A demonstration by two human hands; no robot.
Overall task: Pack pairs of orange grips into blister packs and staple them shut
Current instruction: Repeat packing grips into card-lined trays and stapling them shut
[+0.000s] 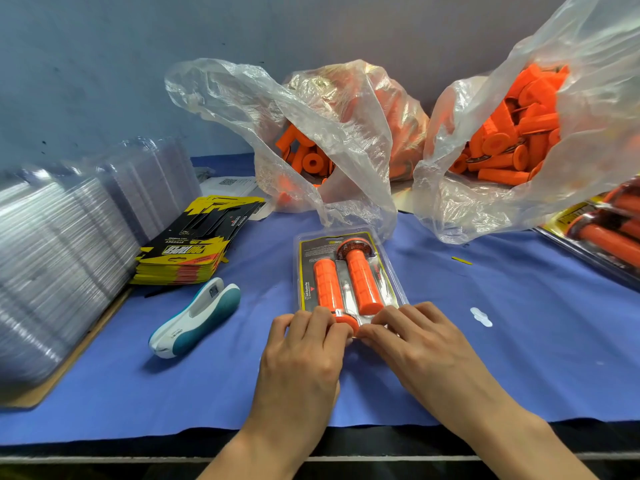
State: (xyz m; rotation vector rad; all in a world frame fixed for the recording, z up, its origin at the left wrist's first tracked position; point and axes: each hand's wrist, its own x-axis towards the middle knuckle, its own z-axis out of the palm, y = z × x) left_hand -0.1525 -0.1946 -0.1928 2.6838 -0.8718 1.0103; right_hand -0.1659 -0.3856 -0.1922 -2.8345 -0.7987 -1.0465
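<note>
Head view: a blister pack [390, 271] lies flat on a blue cloth [502, 358], directly in front of the person. Inside it, on a black and yellow card, two orange grips [363, 282] lie side by side, one flange at the far end and one at the near end.

The left hand [301, 344] and the right hand [412, 337] meet at the pack's near edge. The fingers of both are bent, and their tips pinch that edge on either side of the near flange.

Left of the pack, just apart from it, a white and teal stapler [197, 317] lies on the cloth, untouched. Beyond the stapler, farther left of the pack, sits a stack of printed cards [187, 251]. Farther left again are tall stacks of clear plastic shells [62, 244].

Behind the pack stands an open plastic bag [332, 133] of loose orange grips, its lip hanging down close to the pack's far end. A second bag [519, 133], also full of grips, stands behind and to the right.

Far right of the pack, at the frame's edge, lie filled packs [609, 230]. A small white scrap [481, 317] and a yellow sliver [462, 260] lie on the cloth to the pack's right.
</note>
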